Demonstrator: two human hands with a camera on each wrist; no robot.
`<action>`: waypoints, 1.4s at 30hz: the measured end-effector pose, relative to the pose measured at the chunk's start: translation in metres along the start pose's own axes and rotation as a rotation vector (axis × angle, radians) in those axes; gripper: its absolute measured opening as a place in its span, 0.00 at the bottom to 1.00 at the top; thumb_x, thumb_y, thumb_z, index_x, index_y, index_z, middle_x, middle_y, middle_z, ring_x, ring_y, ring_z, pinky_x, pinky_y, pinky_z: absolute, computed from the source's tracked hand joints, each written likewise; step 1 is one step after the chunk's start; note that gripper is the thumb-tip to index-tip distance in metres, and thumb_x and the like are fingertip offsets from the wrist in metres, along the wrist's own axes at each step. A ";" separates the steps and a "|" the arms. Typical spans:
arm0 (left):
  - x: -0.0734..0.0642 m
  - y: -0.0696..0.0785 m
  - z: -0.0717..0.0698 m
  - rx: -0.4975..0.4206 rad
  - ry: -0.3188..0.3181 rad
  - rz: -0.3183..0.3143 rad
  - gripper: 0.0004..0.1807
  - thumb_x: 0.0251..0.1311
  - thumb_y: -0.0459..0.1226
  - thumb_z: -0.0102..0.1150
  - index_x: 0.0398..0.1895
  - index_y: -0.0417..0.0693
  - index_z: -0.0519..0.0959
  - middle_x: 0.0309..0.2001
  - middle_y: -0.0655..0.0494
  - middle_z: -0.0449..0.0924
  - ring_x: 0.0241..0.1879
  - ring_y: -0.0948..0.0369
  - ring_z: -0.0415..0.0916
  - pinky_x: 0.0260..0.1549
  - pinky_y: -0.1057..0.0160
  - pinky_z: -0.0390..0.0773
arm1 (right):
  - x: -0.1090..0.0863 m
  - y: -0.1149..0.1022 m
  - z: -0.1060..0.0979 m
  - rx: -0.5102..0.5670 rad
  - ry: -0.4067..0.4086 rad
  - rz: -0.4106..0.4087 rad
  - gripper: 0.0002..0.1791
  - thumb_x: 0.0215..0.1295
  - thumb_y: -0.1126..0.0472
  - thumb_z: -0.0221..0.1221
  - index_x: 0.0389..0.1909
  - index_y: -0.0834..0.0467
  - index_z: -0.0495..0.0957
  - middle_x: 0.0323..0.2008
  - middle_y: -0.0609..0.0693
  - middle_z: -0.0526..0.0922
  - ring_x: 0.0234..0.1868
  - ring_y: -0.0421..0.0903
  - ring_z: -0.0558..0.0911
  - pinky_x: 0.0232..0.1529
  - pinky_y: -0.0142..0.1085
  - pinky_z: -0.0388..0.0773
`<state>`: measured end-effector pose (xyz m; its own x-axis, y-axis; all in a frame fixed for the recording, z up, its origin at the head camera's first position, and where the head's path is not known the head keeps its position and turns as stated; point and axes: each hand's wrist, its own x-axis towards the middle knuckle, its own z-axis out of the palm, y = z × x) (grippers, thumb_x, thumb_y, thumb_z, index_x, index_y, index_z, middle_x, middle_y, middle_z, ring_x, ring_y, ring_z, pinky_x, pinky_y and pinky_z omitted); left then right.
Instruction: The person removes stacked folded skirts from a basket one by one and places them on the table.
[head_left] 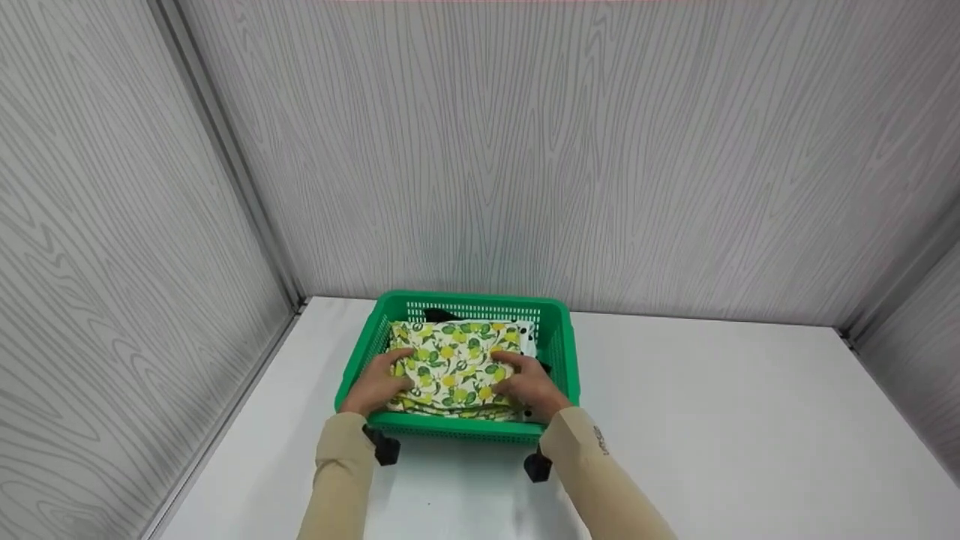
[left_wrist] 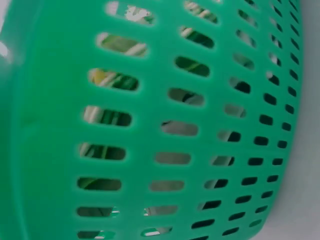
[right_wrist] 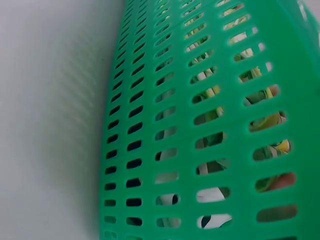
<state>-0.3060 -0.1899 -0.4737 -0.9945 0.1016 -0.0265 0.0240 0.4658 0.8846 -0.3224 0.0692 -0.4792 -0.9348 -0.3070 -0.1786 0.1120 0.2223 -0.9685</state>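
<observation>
Holding lemon-print cloth [head_left: 454, 367] at opposite sides in left grip [head_left: 380, 382] and right grip [head_left: 531, 384], inside green basket [head_left: 461, 427] on worktop [head_left: 720, 420].

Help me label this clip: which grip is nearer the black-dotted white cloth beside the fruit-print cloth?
Right. The right grip, at the right edge of the fruit-print cloth, is close to the white cloth; the left grip, at the opposite edge, is farther off.
</observation>
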 end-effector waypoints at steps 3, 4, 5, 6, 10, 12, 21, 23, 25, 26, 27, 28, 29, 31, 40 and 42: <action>-0.002 0.003 -0.002 0.002 0.010 0.015 0.32 0.53 0.24 0.52 0.65 0.43 0.64 0.59 0.41 0.66 0.10 0.63 0.53 0.14 0.63 0.61 | -0.001 -0.002 -0.001 -0.002 0.004 -0.035 0.35 0.51 0.73 0.58 0.64 0.54 0.65 0.64 0.56 0.60 0.31 0.46 0.68 0.26 0.36 0.67; -0.003 0.004 -0.003 -0.001 0.011 0.019 0.32 0.54 0.24 0.52 0.65 0.44 0.63 0.60 0.41 0.65 0.10 0.63 0.54 0.13 0.63 0.61 | -0.002 -0.004 -0.002 0.001 0.009 -0.037 0.35 0.51 0.73 0.58 0.64 0.53 0.65 0.65 0.55 0.60 0.32 0.48 0.69 0.26 0.36 0.68; -0.003 0.005 -0.003 -0.008 0.011 0.026 0.32 0.54 0.25 0.52 0.66 0.44 0.63 0.61 0.41 0.64 0.10 0.62 0.54 0.13 0.62 0.61 | -0.002 -0.005 -0.003 -0.005 0.015 -0.043 0.35 0.51 0.73 0.58 0.64 0.53 0.66 0.65 0.55 0.60 0.36 0.48 0.69 0.28 0.37 0.69; -0.004 0.007 -0.003 -0.017 0.014 0.025 0.32 0.55 0.25 0.52 0.66 0.45 0.62 0.62 0.41 0.62 0.10 0.62 0.54 0.13 0.62 0.61 | -0.003 -0.007 -0.004 -0.011 0.020 -0.044 0.35 0.51 0.72 0.58 0.63 0.52 0.66 0.65 0.54 0.60 0.40 0.49 0.69 0.31 0.36 0.69; -0.007 0.011 -0.003 -0.035 0.027 0.020 0.33 0.56 0.27 0.53 0.67 0.48 0.61 0.65 0.42 0.58 0.10 0.62 0.54 0.15 0.62 0.63 | -0.006 -0.012 -0.009 -0.002 0.016 -0.045 0.35 0.52 0.71 0.59 0.63 0.51 0.66 0.63 0.53 0.62 0.36 0.48 0.71 0.29 0.36 0.69; -0.009 0.014 -0.003 -0.034 0.036 0.020 0.33 0.56 0.28 0.54 0.67 0.49 0.61 0.66 0.44 0.57 0.13 0.61 0.59 0.17 0.62 0.64 | -0.008 -0.014 -0.012 0.007 0.010 -0.049 0.35 0.53 0.71 0.58 0.64 0.51 0.66 0.62 0.53 0.64 0.31 0.46 0.70 0.26 0.35 0.67; -0.011 0.027 0.003 -0.029 0.043 0.055 0.35 0.57 0.30 0.56 0.68 0.52 0.58 0.68 0.51 0.54 0.51 0.50 0.63 0.41 0.54 0.64 | -0.018 -0.025 -0.027 0.007 0.065 -0.044 0.34 0.51 0.71 0.60 0.61 0.48 0.69 0.63 0.51 0.62 0.51 0.49 0.67 0.50 0.41 0.68; -0.013 0.029 0.004 -0.051 0.045 0.057 0.35 0.58 0.30 0.56 0.69 0.53 0.58 0.68 0.51 0.53 0.53 0.50 0.62 0.42 0.53 0.64 | -0.020 -0.027 -0.029 0.010 0.063 -0.044 0.34 0.51 0.71 0.60 0.61 0.48 0.69 0.63 0.50 0.62 0.51 0.49 0.67 0.50 0.41 0.67; -0.014 0.031 0.006 -0.061 0.048 0.063 0.35 0.58 0.31 0.56 0.69 0.54 0.57 0.68 0.52 0.52 0.59 0.50 0.59 0.48 0.51 0.64 | -0.023 -0.029 -0.031 0.013 0.063 -0.046 0.34 0.51 0.71 0.60 0.61 0.49 0.69 0.63 0.50 0.63 0.50 0.48 0.68 0.49 0.40 0.68; -0.014 0.032 0.006 -0.065 0.048 0.065 0.35 0.58 0.31 0.56 0.69 0.54 0.57 0.69 0.52 0.51 0.62 0.49 0.56 0.50 0.50 0.63 | -0.024 -0.031 -0.032 0.017 0.064 -0.047 0.34 0.51 0.72 0.60 0.61 0.49 0.69 0.62 0.50 0.63 0.50 0.49 0.69 0.48 0.40 0.69; -0.014 0.032 0.007 -0.069 0.047 0.070 0.36 0.58 0.31 0.56 0.69 0.55 0.56 0.69 0.52 0.51 0.64 0.49 0.53 0.52 0.48 0.62 | -0.025 -0.032 -0.033 0.024 0.065 -0.049 0.34 0.50 0.72 0.60 0.61 0.49 0.69 0.62 0.50 0.63 0.49 0.49 0.69 0.48 0.40 0.69; -0.015 0.033 0.008 -0.068 0.050 0.076 0.36 0.58 0.32 0.56 0.69 0.55 0.56 0.69 0.51 0.50 0.67 0.52 0.45 0.55 0.48 0.59 | -0.026 -0.033 -0.034 0.024 0.068 -0.051 0.35 0.50 0.72 0.60 0.61 0.49 0.69 0.62 0.50 0.64 0.49 0.49 0.70 0.48 0.40 0.69; -0.015 0.034 0.008 -0.070 0.050 0.079 0.36 0.58 0.32 0.56 0.70 0.55 0.56 0.69 0.51 0.49 0.68 0.51 0.42 0.56 0.46 0.58 | -0.027 -0.035 -0.035 0.018 0.074 -0.054 0.35 0.50 0.72 0.60 0.61 0.49 0.69 0.62 0.50 0.64 0.49 0.49 0.70 0.49 0.41 0.69; -0.017 0.035 0.010 -0.069 0.054 0.078 0.36 0.58 0.32 0.56 0.70 0.56 0.55 0.69 0.51 0.49 0.68 0.52 0.44 0.56 0.45 0.58 | -0.029 -0.036 -0.037 0.011 0.084 -0.048 0.35 0.49 0.72 0.60 0.61 0.48 0.70 0.62 0.50 0.63 0.50 0.49 0.69 0.51 0.42 0.67; -0.021 0.044 0.020 -0.100 0.067 0.115 0.37 0.57 0.31 0.57 0.69 0.54 0.56 0.69 0.51 0.49 0.68 0.52 0.44 0.56 0.46 0.58 | -0.036 -0.032 -0.049 -0.031 0.101 -0.021 0.35 0.50 0.70 0.61 0.61 0.44 0.69 0.65 0.48 0.59 0.57 0.50 0.62 0.60 0.49 0.57; -0.021 0.046 0.022 -0.111 0.063 0.130 0.37 0.57 0.31 0.56 0.70 0.53 0.55 0.70 0.51 0.49 0.68 0.53 0.44 0.56 0.47 0.58 | -0.038 -0.031 -0.051 -0.040 0.103 -0.020 0.36 0.50 0.69 0.60 0.62 0.45 0.68 0.65 0.49 0.58 0.58 0.50 0.62 0.61 0.50 0.55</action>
<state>-0.2819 -0.1507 -0.4425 -0.9883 0.0973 0.1174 0.1445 0.3523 0.9246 -0.3073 0.1216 -0.4333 -0.9667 -0.2151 -0.1385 0.0816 0.2541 -0.9637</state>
